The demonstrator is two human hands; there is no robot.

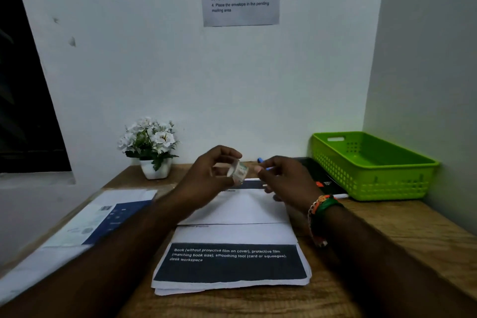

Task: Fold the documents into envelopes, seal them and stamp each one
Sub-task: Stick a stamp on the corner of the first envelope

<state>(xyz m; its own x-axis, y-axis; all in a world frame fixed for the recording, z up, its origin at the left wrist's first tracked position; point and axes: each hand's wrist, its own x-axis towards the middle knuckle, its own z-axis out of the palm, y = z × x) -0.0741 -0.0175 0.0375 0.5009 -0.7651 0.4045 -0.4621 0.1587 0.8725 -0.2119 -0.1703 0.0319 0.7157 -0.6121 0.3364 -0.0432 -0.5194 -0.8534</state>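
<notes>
With the left hand point(214, 170) pinching the small tape roll point(238, 171) above the envelope point(240, 208) mid-desk, the right hand point(284, 178), fingertips pinched at the roll's edge, should probably peel a short strip free, keeping it straight for the flap

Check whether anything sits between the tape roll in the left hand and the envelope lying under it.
Nothing visible does. The left hand holds the tape roll in the air above the white envelope, with the right hand beside it; only open air lies below the roll.
</notes>
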